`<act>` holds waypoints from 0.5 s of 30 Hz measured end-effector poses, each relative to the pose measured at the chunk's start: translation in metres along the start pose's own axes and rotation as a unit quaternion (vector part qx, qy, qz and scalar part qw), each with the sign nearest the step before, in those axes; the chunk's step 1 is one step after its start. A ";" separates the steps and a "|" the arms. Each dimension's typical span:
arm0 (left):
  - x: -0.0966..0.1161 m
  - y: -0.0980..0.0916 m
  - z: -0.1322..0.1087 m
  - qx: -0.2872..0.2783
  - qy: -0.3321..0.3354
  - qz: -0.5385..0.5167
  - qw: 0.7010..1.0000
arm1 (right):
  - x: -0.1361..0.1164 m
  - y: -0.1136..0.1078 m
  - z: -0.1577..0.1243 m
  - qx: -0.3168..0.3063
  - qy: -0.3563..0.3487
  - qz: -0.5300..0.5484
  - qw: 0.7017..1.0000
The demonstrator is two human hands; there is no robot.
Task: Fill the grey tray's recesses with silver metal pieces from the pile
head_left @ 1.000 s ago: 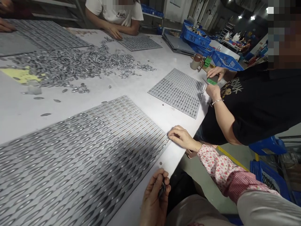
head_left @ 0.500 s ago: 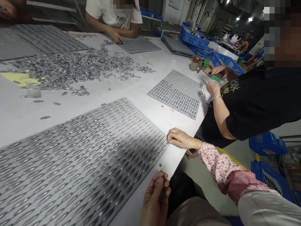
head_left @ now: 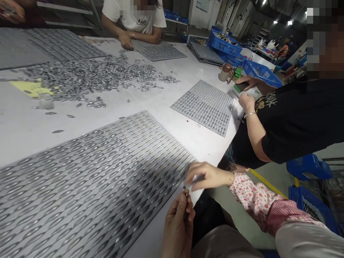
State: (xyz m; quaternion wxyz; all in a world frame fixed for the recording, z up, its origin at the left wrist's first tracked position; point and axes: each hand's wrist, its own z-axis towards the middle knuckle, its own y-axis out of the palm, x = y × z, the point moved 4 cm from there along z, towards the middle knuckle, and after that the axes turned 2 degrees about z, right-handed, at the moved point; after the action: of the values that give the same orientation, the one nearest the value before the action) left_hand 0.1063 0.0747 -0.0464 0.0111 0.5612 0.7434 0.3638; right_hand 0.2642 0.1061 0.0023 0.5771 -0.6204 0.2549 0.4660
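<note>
A large grey board (head_left: 102, 172) covered with rows of leaf-shaped metal pieces lies in front of me; towards its right corner the rows show only thin lines. My left hand (head_left: 178, 222) is closed by the board's right edge, holding small dark metal pieces that the fingers mostly hide. Just above it, my right hand (head_left: 205, 175) comes in from the right over the board's corner. Its thumb and fingers are apart and slightly blurred, with nothing visible between them.
Loose metal pieces (head_left: 99, 75) are heaped across the table, partly over a yellow paper (head_left: 29, 87). A smaller board (head_left: 205, 107) lies before a co-worker in black (head_left: 303, 118), near a mug (head_left: 226, 72) and blue crates (head_left: 224, 43). Another person (head_left: 134, 21) works opposite.
My right hand has left the board's corner and moved down towards my left hand, its fingers opening. My left hand has risen slightly.
</note>
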 end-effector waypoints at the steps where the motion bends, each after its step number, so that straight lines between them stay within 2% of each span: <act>1: 0.000 0.001 0.001 -0.006 0.005 0.005 1.000 | -0.007 0.007 0.000 -0.015 -0.015 0.012 1.000; 5: -0.003 0.001 0.002 -0.004 0.013 0.007 1.000 | -0.011 0.018 0.002 0.028 -0.016 0.008 0.999; 8: -0.004 -0.003 0.002 0.033 0.009 0.003 0.999 | 0.006 0.009 0.005 0.103 0.036 -0.006 0.994; 10: -0.005 -0.006 0.001 0.044 -0.007 -0.001 0.999 | 0.019 0.000 0.007 0.158 0.076 -0.051 0.983; 15: -0.009 -0.010 0.002 0.021 -0.016 -0.021 0.999 | 0.040 -0.003 0.012 0.164 0.112 -0.168 0.966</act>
State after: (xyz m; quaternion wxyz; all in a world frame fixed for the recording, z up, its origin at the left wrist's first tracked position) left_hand 0.1023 0.0673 -0.0569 0.0188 0.5512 0.7623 0.3389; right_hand 0.2811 0.1270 -0.0297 0.7084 -0.5995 0.2830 0.2420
